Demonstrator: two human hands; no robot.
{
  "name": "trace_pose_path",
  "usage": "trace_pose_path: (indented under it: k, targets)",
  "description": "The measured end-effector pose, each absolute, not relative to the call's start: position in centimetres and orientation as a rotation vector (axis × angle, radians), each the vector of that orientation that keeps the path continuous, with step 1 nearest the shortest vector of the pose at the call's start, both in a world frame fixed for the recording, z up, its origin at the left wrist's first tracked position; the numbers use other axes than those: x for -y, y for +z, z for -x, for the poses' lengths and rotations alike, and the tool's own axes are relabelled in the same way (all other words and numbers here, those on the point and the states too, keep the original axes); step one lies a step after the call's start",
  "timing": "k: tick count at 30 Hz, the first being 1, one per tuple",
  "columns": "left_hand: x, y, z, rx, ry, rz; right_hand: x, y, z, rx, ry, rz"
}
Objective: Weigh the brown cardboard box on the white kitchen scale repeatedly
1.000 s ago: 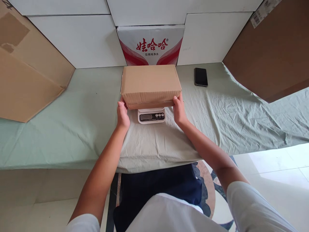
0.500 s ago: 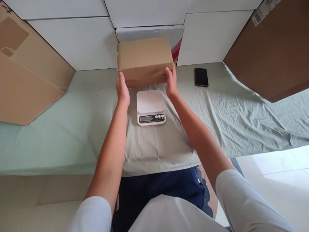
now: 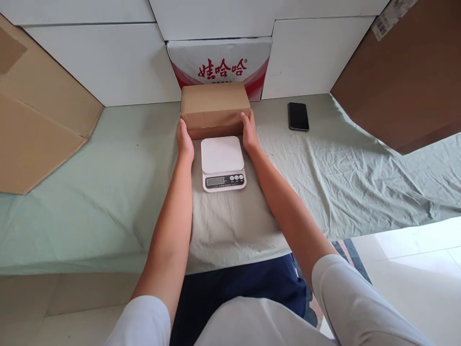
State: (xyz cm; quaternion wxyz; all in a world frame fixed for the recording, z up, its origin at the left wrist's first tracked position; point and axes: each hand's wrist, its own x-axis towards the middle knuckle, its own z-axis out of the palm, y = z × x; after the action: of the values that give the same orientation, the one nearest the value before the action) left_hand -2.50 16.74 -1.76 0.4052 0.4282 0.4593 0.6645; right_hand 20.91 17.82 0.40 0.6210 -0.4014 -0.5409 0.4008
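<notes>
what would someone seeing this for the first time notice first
First the brown cardboard box at the middle back of the cloth-covered table, held at its ends by the left hand and right hand. Just in front of it sits a white kitchen scale, its platform bare. A black phone lies to the right.

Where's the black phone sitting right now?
In the head view the black phone lies flat on the green cloth, right of the cardboard box held between both hands, near the white back wall.
</notes>
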Motion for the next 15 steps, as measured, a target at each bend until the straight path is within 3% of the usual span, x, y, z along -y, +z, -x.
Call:
trace_pose_path:
  k: [15]
  targets:
    - [-13.5,1.3,6.1,-1.222,1.670,-1.141,-21.6,-1.8,-26.6,0.898,1.000,0.978]
